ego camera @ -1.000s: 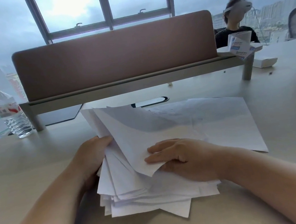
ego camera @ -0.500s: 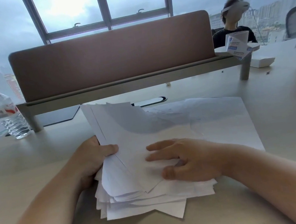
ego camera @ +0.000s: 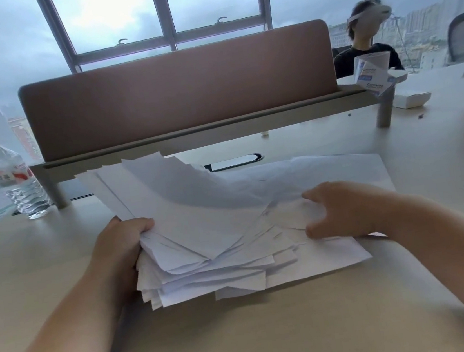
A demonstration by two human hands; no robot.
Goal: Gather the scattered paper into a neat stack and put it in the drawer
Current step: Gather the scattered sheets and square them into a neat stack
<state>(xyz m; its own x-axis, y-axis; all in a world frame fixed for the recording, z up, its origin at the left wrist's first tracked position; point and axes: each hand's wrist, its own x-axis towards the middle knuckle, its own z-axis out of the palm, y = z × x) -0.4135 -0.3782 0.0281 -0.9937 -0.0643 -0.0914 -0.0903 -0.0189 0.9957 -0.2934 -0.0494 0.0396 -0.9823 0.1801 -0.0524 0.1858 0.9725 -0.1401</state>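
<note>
L hand (ego camera: pixel 121 243) sits at the 9 o'clock edge of the paper pile (ego camera: pixel 218 236), fingers curled under the sheets w/ the thumb clamped on top, so it grips the left side of the upper sheets, which tilt up toward 11 o'clock. R hand (ego camera: pixel 344 211) is at the pile's 3 o'clock side, fingers and thumb bent in a claw, tips pressing into crumpled top sheets; it looks to be pinching them, though the exact hold is partly hidden by the paper. Both forearms come in from the bottom corners.

The pile is loose and uneven, corners fanned out at 6 o'clock, lying on the beige desk (ego camera: pixel 260 334) in the middle of the view. One wide sheet spreads flat under the R hand toward 3 o'clock.

At 12 o'clock, just past the paper, stands a brown divider panel (ego camera: pixel 178 94) on a grey rail w/ legs; a dark cable slot (ego camera: pixel 234 161) in the desk shows between rail and paper. A water bottle (ego camera: pixel 15 177) stands at 10 o'clock beside the rail's left leg. At 2 o'clock, a folded carton w/ blue print (ego camera: pixel 372 74) rests on the rail's end, a white box (ego camera: pixel 411 99) lies behind it, and another person in a dark top (ego camera: pixel 368 54) sits beyond. Windows fill the back. No drawer can be made out.
</note>
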